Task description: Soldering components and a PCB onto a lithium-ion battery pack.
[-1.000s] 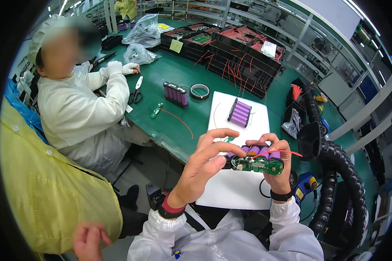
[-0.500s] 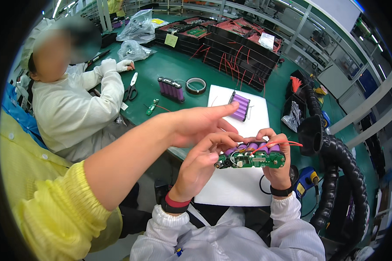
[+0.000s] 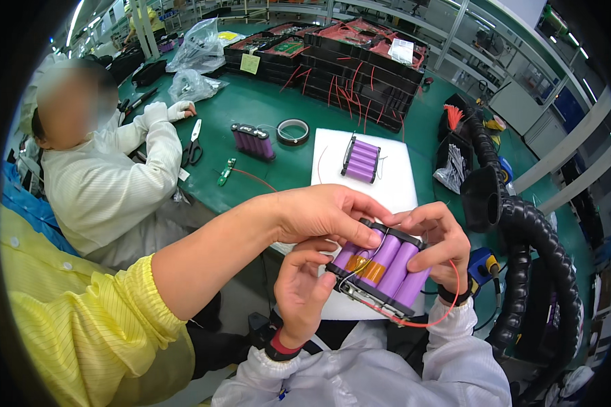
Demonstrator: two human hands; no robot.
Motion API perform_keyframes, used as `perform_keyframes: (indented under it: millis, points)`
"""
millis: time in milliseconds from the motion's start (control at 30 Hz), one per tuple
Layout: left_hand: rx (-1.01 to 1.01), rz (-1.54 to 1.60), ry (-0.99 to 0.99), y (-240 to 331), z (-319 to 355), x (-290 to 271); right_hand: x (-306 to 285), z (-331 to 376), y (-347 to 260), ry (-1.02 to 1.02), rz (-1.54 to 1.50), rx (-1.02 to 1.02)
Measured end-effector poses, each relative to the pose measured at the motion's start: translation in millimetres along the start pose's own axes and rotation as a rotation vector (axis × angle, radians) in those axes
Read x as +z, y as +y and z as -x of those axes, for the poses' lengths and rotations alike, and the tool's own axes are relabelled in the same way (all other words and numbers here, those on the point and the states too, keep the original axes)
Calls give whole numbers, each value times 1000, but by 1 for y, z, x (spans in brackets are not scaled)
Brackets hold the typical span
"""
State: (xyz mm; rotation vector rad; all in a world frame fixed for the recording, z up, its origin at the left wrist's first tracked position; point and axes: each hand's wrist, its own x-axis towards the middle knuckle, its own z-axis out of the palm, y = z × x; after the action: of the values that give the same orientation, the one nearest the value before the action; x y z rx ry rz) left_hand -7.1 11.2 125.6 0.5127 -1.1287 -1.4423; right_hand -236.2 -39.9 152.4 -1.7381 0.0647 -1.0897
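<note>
Green workbench [image 3: 278,169]: broad surface running from the near edge, just ahead of the hands, to the far stacks. Open stretches lie left of the white pad and between pad and far trays.

Black trays [image 3: 360,64]: a wall of stacked trays with red wires along the far side, closing that side of the bench.

Black corrugated hose [image 3: 523,237]: thick, curving down the right flank and crowding the right hand's side.

White foam pad [image 3: 394,180]: rectangular, lying lengthwise from the near bench edge toward the trays; its near end is hidden behind the hands. A second purple cell pack [image 3: 361,160] rests on its far half.

Co-worker's arm [image 3: 183,271]: yellow-sleeved, entering from the lower left; its hand [image 3: 326,214] lies over the upper-left end of the held pack, fingers touching the cells.

Battery pack [image 3: 381,266]: purple cylindrical cells side by side in black end frames, held in the air above the near bench edge. The cells' long axes run from upper right to lower left; the row of cells runs upper left to lower right. A thin red wire [image 3: 448,308] loops off its lower right.

Left hand [image 3: 302,288]: fingers closed on the pack's lower-left side, thumb up against it.

Right hand [image 3: 434,237]: fingers curled over the pack's upper-right frame, gripping it.

Smaller bench items: a third cell pack [image 3: 253,141], a tape roll [image 3: 292,131], scissors [image 3: 193,146].
</note>
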Motion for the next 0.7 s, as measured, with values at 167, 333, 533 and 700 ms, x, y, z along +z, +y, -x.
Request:
perform_keyframes:
  millis: [167, 333, 533, 700]
  points:
    - [-562, -228, -464, 43, -52, -29, -2, -8, -15, -186, 501, -93]
    - [-486, -472, -427, 56, -34, -24, 11, -12, -22, -294, 729, -141]
    - [-190, -777, -212, 76, 8, -3, 22, -13, -24, -482, 876, -129]
    - [137, -780, -283, 69, 30, 4, 20, -8, -37, -561, 1095, 91]
